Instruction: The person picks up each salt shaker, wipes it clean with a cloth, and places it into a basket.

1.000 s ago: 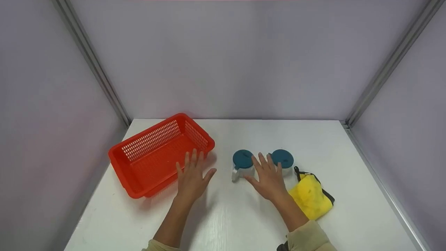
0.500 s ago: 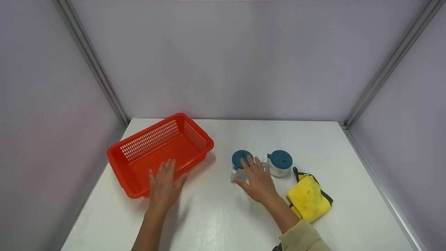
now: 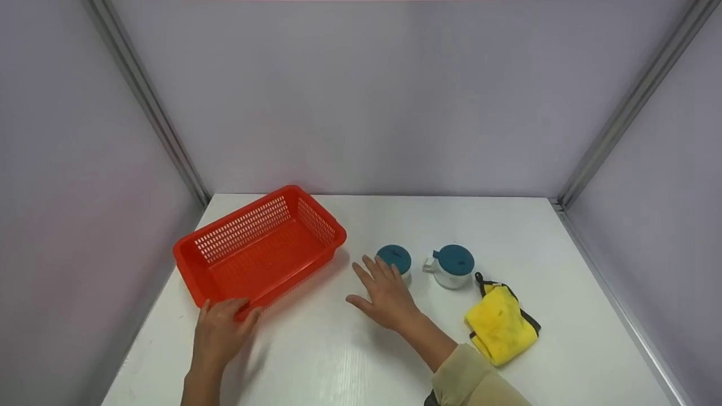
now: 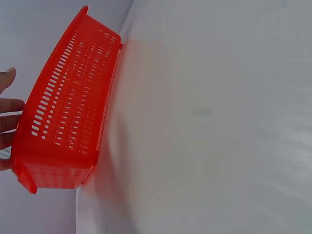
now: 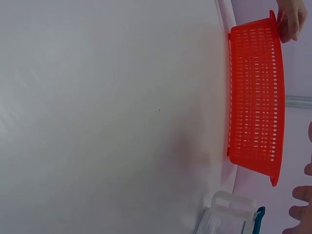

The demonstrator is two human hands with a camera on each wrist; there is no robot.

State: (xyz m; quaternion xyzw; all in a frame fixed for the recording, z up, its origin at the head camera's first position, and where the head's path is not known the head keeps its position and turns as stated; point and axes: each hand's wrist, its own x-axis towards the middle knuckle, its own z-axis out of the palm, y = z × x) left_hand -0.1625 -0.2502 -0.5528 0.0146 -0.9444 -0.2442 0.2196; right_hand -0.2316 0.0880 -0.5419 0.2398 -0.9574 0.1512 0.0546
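Note:
My left hand is at the near corner of the red plastic basket, fingers bent over its rim and thumb apart on the right. In the left wrist view, the fingers show right at the rim, beyond the perforated side. My right hand is spread in the air, holding nothing. It partly covers a lidded jar with a teal lid in the head view. The right wrist view shows that jar's clear handle low down, with my right fingers at the edge.
A second clear jar with a teal lid and handle stands to the right. Nearer lies a folded yellow cloth with black edging and a loop. Pale panels enclose the white table at the back and both sides.
My left hand has moved left and nearer, to the basket's near corner. My right hand has shifted left across the first jar, uncovering the second. Basket, jars and cloth stay put.

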